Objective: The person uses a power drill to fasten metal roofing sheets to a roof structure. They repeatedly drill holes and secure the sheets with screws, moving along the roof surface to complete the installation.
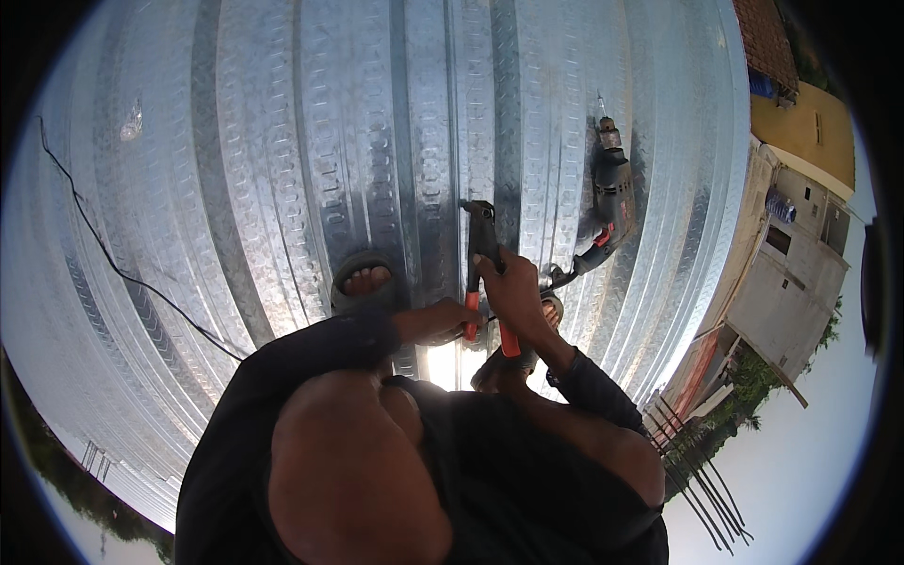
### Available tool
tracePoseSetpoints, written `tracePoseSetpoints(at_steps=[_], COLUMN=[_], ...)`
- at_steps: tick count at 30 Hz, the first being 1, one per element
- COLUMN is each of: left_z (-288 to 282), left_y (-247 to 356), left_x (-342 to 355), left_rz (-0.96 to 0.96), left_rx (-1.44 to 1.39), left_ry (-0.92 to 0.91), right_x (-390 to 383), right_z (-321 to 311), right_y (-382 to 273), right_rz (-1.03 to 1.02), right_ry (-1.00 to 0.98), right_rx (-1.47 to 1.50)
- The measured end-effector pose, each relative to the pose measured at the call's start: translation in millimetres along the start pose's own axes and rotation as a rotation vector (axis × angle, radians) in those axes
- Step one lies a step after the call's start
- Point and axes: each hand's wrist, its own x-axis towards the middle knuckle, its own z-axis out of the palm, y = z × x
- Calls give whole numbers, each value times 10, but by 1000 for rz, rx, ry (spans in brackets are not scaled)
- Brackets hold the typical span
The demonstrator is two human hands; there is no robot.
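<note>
Both my hands are on a black plier-like hand tool (481, 226) with red grips, whose exact kind I cannot make out. Its dark head rests at or just above a raised seam of the ribbed metal sheet (428, 113). Low on the tool, my left hand (439, 321) is closed about the left red grip. My right hand (511, 291) wraps the tool higher up, near the black body, and the second red grip sticks out below it. The fingertips are partly hidden.
A corded power drill (612, 193) lies on the sheet to my right, its bit pointing away. A black cable (122, 273) runs across the left. My sandalled feet (365, 282) stand beside the tool. Beyond the right edge are buildings (786, 273) and bare steel rods (702, 485).
</note>
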Motion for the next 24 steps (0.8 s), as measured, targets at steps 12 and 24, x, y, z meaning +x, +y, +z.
tracePoseSetpoints(at_steps=[12,24], left_z=[6,9], left_y=[-237,-149], left_x=[34,23], left_rz=[-67,-61], left_rx=[185,266], left_ry=[-121,-277], right_x=[104,173], right_z=[426,514], right_y=[420,413], right_rz=[55,193], right_ry=[83,45], right_rx=[-35,-64])
